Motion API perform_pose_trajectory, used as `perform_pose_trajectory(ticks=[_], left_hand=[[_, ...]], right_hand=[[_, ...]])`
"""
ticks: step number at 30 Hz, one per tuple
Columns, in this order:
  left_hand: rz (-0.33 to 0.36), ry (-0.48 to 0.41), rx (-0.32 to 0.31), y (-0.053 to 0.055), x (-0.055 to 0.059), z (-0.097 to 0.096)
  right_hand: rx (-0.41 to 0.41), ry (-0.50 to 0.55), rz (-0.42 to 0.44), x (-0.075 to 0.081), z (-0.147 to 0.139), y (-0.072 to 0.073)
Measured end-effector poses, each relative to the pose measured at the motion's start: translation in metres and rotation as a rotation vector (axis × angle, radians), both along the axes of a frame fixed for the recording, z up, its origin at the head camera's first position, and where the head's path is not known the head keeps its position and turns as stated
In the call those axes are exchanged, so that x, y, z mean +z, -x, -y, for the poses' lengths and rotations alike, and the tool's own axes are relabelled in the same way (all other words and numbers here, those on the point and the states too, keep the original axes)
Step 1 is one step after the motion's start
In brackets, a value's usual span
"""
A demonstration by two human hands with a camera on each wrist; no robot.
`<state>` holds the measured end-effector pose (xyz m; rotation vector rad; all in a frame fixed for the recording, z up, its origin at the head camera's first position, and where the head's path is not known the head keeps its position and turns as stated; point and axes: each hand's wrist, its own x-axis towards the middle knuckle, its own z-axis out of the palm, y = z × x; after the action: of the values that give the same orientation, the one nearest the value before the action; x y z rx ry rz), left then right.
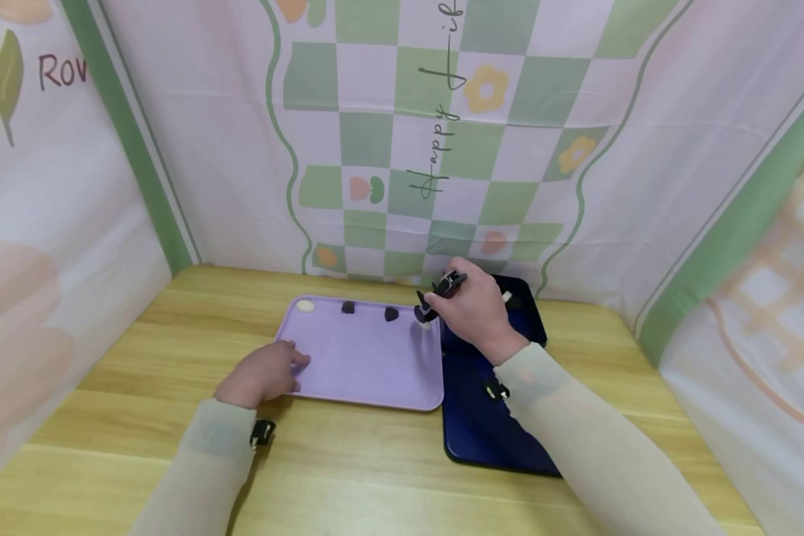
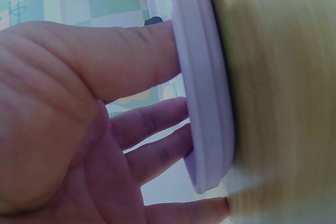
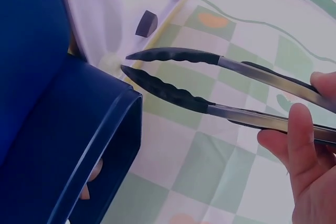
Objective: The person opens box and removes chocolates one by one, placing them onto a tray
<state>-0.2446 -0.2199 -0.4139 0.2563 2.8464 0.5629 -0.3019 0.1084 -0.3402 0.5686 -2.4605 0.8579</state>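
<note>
Tongs (image 3: pixel 205 104) are gripped by the right hand (image 1: pixel 476 311), tips narrowly apart over the purple tray (image 1: pixel 365 361); left hand (image 1: pixel 260 372) touches its rim, fingers extended.

Lilac tray (image 1: pixel 362 365) here, cream pieces (image 1: pixel 304 306) at its far corners, black chunks (image 1: pixel 348 307) along the far edge! My tongs (image 3: pixel 170 90) flash black tips, silver behind. Navy box (image 1: pixel 472 432), beige sleeves (image 1: pixel 596 439) on me, yellow-brown wood grain across the bench (image 1: pixel 348 469), green-and-white checks and orange flowers down the cloth (image 1: pixel 365 138).
</note>
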Motion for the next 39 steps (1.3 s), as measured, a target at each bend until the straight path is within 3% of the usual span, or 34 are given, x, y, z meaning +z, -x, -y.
perform_pose_trajectory(ticks=[14, 17, 21, 24, 28, 39], left_hand=[[0.030, -0.022, 0.027, -0.002, 0.003, 0.000], [0.024, -0.023, 0.020, -0.003, 0.003, -0.001], [0.014, -0.019, 0.012, -0.001, 0.001, -0.001], [0.014, -0.016, 0.014, 0.000, -0.001, -0.001], [0.021, -0.016, 0.020, 0.001, -0.001, -0.001], [0.022, -0.022, 0.019, 0.000, 0.000, 0.000]], right_hand=[[0.013, 0.026, -0.019, -0.003, -0.003, -0.002], [-0.017, 0.118, 0.004, -0.001, -0.011, -0.001], [-0.056, 0.327, 0.026, 0.007, -0.030, 0.005], [-0.141, 0.400, 0.010, 0.011, -0.048, 0.013], [-0.262, 0.357, 0.004, 0.012, -0.071, 0.022], [-0.401, 0.290, 0.094, -0.002, -0.096, 0.036]])
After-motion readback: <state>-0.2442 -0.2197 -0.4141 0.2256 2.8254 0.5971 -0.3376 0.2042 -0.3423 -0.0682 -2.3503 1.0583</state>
